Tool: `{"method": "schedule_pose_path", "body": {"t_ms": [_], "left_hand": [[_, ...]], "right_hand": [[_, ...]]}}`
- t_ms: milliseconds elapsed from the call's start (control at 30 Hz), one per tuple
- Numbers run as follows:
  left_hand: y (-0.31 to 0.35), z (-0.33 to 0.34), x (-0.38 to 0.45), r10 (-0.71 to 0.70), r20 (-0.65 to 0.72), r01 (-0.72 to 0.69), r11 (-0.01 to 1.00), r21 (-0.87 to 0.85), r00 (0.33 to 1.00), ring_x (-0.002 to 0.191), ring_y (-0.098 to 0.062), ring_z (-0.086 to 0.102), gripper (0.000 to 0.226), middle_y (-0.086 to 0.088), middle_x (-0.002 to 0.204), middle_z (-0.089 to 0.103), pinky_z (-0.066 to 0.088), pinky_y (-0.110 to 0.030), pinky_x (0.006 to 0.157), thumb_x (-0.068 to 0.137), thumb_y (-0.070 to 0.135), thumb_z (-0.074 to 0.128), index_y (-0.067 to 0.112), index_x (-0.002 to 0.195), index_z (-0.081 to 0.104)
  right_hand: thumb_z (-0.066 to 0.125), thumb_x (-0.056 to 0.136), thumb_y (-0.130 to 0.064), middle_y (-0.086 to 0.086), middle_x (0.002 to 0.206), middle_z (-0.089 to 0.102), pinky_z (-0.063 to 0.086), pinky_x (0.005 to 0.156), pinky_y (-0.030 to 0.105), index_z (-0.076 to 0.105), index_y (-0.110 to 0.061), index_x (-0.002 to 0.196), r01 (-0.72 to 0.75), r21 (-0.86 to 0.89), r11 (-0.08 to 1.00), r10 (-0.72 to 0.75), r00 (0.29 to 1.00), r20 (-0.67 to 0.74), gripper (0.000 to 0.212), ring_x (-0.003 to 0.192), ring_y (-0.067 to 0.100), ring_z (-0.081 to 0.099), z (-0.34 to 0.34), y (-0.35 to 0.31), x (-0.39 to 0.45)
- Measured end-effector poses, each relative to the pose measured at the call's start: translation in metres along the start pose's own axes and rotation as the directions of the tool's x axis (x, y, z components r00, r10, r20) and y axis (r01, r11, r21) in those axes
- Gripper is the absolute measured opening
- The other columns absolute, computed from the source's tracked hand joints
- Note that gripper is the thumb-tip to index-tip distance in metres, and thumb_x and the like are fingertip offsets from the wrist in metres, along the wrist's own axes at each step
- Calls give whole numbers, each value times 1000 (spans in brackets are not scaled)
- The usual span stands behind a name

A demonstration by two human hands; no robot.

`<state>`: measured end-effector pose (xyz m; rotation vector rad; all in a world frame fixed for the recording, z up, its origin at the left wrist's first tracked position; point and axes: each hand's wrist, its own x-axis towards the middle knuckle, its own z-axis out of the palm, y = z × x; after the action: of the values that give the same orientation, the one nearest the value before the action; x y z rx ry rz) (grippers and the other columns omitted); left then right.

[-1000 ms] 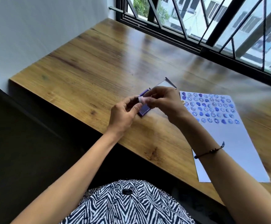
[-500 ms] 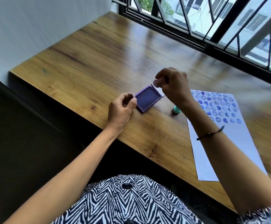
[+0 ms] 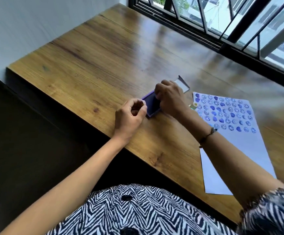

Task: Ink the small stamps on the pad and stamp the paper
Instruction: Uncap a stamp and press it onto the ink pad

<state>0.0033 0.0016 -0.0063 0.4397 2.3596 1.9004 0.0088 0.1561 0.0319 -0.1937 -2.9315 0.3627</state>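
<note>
We found the small square purple-framed ink pad (image 3: 152,106) lying flat near the front edge of the brown wood-grain table (image 3: 104,53), its dark blue-violet inking surface facing up inside a lighter purple plastic rim. The left hand (image 3: 131,117) rested at the pad's near-left corner, fingers curled, thumb and forefinger tips at the rim, steadying it. The right hand (image 3: 169,97) came down over the pad's far side with its fingers bunched and curled downward onto the inking surface; whatever small stamp it held was hidden under the fingers, so we could not tell its shape or colour. Just behind that hand lay the pad's clear lid (image 3: 182,84), flat on the wood. To the right, apart from the pad, the white sheet of paper (image 3: 239,150) carried rows of blue prints, smiley faces mixed with solid hearts, across its upper part. A small greenish object (image 3: 194,106) showed beside the right wrist, too blurred to identify.
</note>
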Motion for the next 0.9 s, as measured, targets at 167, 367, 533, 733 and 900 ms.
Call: {"method": "schedule_pose_path", "body": {"t_ms": [167, 367, 533, 733, 900], "left_hand": [[5, -1, -1, 13, 5, -13, 999, 34, 1000, 78, -17, 65, 12, -13, 92, 70, 52, -21, 71, 82, 15, 63, 9, 93, 65], [7, -2, -2, 10, 6, -11, 998, 68, 1000, 82, -24, 66, 14, -14, 93, 70, 55, -33, 77, 82, 16, 63, 8, 94, 65], [9, -3, -3, 11, 20, -13, 998, 59, 1000, 80, -20, 65, 13, -14, 93, 69, 52, -23, 73, 82, 15, 63, 8, 93, 65], [8, -3, -2, 14, 31, -15, 999, 46, 999, 79, -18, 64, 13, -15, 95, 69, 51, -23, 72, 83, 14, 62, 8, 94, 64], [6, -3, -2, 21, 37, -22, 999, 37, 999, 79, -19, 65, 12, -16, 94, 69, 51, -22, 72, 83, 14, 62, 10, 94, 65]], "right_hand": [[52, 77, 0, 16, 92, 64, 27, 58, 29, 63, -4, 83, 7, -48, 999, -6, 1000, 11, 14, 86, 32, 57, -9, -1, 4], [50, 76, 2, 17, 92, 64, 28, 60, 27, 64, -2, 81, -44, 28, 999, 44, 999, 17, 16, 80, 30, 58, -10, -1, 7], [50, 75, 2, 20, 92, 64, 34, 60, 32, 63, 0, 82, -26, 0, 1000, 26, 997, 75, 15, 80, 35, 59, -5, -5, 2], [49, 75, 6, 18, 94, 63, 30, 59, 28, 63, 0, 82, -31, 23, 999, 29, 997, 73, 17, 78, 33, 57, -9, -14, 2], [48, 74, 5, 17, 95, 63, 33, 59, 30, 63, -2, 83, -83, 36, 996, 81, 996, 46, 18, 79, 34, 57, -3, -19, -1]]}}
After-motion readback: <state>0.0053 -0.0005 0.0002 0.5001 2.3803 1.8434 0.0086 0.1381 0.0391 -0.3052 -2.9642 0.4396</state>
